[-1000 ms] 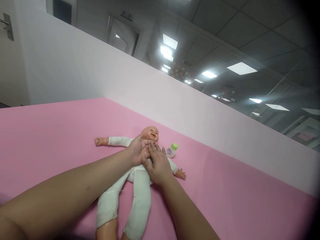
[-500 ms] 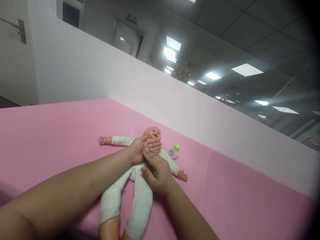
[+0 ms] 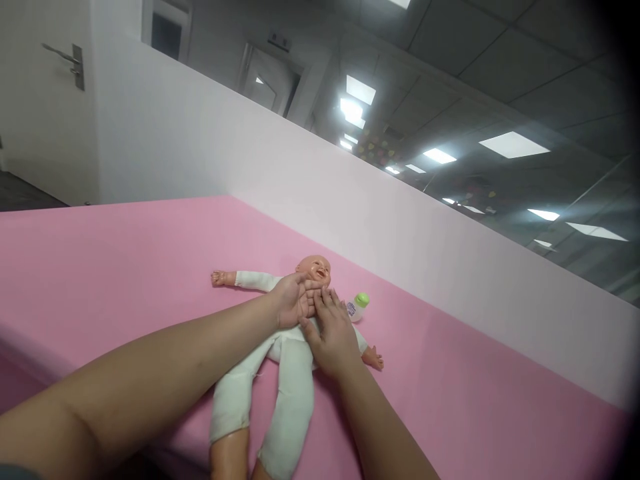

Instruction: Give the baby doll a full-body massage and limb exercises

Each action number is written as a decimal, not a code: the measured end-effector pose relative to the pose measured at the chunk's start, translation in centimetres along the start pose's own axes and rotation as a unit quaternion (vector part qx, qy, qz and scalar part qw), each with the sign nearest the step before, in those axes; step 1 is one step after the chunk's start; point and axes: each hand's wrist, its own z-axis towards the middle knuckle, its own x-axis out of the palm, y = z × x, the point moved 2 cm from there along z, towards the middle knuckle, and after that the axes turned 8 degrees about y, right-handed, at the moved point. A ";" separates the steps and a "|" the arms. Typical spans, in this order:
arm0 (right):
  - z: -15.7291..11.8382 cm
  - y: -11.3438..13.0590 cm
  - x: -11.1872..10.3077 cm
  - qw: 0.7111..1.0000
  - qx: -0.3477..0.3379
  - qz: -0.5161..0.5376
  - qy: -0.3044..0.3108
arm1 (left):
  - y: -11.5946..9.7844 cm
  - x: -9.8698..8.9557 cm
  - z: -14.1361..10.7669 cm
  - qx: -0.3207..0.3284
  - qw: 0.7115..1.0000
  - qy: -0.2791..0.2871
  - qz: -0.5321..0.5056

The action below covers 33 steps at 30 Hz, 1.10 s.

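Note:
A baby doll [image 3: 295, 373] with a white cloth body and plastic head, hands and legs lies on its back on a pink surface [image 3: 150, 260]. Over its chest is my left hand [image 3: 295, 301], palm up, fingers stretched out and holding nothing. My right hand [image 3: 333, 330] is palm down with fingers extended, its fingertips at the left hand's fingers; whether they touch is hard to tell. Together the hands hide most of the doll's chest. Just beyond my right hand stands a small clear bottle [image 3: 358, 307] with a green cap, partly hidden by the fingers.
A low white wall [image 3: 320, 180] runs along the far side of the pink surface, slanting down to the right. Behind it are ceiling lights and a doorway. A door with a metal handle [image 3: 77, 67] is at the upper left.
My right hand has slid from the heel of the left palm toward its fingertips and lies flatter. The whole view has shifted slightly, moving the doll and bottle rightward in the picture.

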 end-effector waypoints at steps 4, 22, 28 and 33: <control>-0.4 0.7 -0.5 0.998 -0.060 0.029 0.020 | -0.8 -0.8 0.3 0.038 0.999 -0.027 0.008; -0.1 1.4 0.2 0.999 -0.042 -0.013 0.010 | 0.7 1.2 -0.5 -0.009 0.999 0.000 0.039; -0.1 0.2 -1.1 0.999 0.014 -0.037 -0.001 | -0.1 0.0 -0.2 -0.008 0.998 -0.014 0.060; -0.7 1.2 -1.8 0.997 -0.078 0.019 0.010 | -0.3 -0.5 0.2 0.006 0.999 -0.022 0.043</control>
